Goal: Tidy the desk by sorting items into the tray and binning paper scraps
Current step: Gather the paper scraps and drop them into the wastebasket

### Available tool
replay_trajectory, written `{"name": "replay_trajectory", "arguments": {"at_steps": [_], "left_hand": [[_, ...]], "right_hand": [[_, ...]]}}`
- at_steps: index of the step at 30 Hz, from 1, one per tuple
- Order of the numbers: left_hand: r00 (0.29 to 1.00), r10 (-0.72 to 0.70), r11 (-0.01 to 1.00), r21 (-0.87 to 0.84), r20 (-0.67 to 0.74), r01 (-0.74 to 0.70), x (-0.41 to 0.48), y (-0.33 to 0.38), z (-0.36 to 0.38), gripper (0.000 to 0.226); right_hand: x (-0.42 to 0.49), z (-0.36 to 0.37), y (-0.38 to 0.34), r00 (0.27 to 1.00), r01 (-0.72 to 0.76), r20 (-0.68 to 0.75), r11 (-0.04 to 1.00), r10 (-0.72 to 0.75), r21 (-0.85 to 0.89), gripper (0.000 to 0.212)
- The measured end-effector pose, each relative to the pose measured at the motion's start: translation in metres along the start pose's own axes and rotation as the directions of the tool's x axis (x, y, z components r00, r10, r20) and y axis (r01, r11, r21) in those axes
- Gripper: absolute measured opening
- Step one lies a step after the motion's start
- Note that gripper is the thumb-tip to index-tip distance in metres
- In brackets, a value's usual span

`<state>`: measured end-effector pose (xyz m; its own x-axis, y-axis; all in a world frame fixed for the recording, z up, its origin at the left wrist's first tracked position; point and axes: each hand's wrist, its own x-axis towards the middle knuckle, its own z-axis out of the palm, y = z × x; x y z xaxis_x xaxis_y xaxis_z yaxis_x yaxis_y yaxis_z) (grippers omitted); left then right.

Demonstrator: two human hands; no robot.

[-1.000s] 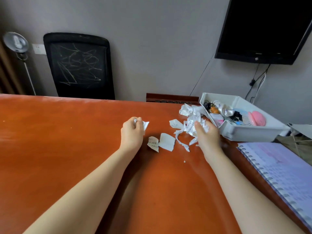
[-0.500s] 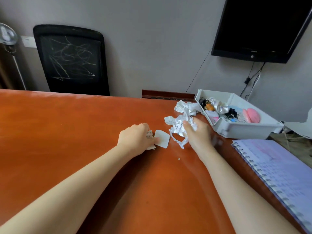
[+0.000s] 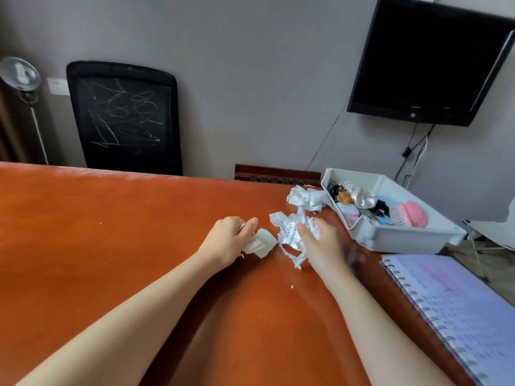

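Observation:
My left hand (image 3: 227, 240) lies knuckles-up on the orange desk (image 3: 111, 246), fingers curled round small white paper scraps (image 3: 260, 242) that poke out to its right. My right hand (image 3: 320, 246) grips a crumpled bunch of printed paper scraps (image 3: 289, 232), with a torn strip hanging down to the desk. Another crumpled paper wad (image 3: 303, 197) lies farther back, against the white tray (image 3: 390, 238). The tray holds a pink hairbrush (image 3: 412, 214) and several small items.
A spiral notebook (image 3: 459, 310) lies at the desk's right edge, near the tray. A tiny paper crumb (image 3: 291, 286) sits between my forearms. Behind the desk stand a black chair (image 3: 125, 118) and a lamp (image 3: 19, 75); a dark screen (image 3: 429, 57) hangs on the wall.
My left hand came down from above the desk onto the two flat scraps and closed over them. My right hand gathered its crumpled bunch tighter and drew slightly toward me.

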<state>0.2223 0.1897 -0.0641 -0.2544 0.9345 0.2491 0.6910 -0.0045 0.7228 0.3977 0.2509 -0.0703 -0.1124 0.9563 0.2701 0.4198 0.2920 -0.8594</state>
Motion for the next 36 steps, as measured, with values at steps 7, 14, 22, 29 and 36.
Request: {"name": "replay_trajectory", "arguments": {"at_steps": [7,14,22,29,36], "left_hand": [[0.985,0.132,0.987,0.079,0.115,-0.142,0.023,0.002,0.024,0.025],[0.930,0.228,0.806,0.480,0.289,-0.347,0.026,0.007,0.027,0.029],[0.925,0.308,0.842,0.390,0.220,-0.373,0.007,0.001,0.020,0.038],[0.965,0.250,0.923,0.280,0.082,-0.263,-0.009,-0.008,0.006,0.047],[0.996,0.093,0.989,-0.117,-0.007,-0.093,-0.024,-0.016,-0.007,0.047]], "right_hand": [[0.000,-0.002,-0.003,0.999,-0.029,-0.045,1.000,0.029,-0.004,0.032],[0.001,-0.003,-0.004,0.996,-0.050,-0.071,0.998,0.047,-0.048,0.017],[-0.011,-0.009,-0.017,0.995,-0.004,-0.097,1.000,0.006,0.016,0.028],[-0.023,-0.019,-0.038,0.989,0.056,-0.141,0.994,-0.042,0.092,0.019],[-0.031,-0.029,-0.054,0.998,0.034,-0.061,0.992,-0.027,0.119,0.043]]}}
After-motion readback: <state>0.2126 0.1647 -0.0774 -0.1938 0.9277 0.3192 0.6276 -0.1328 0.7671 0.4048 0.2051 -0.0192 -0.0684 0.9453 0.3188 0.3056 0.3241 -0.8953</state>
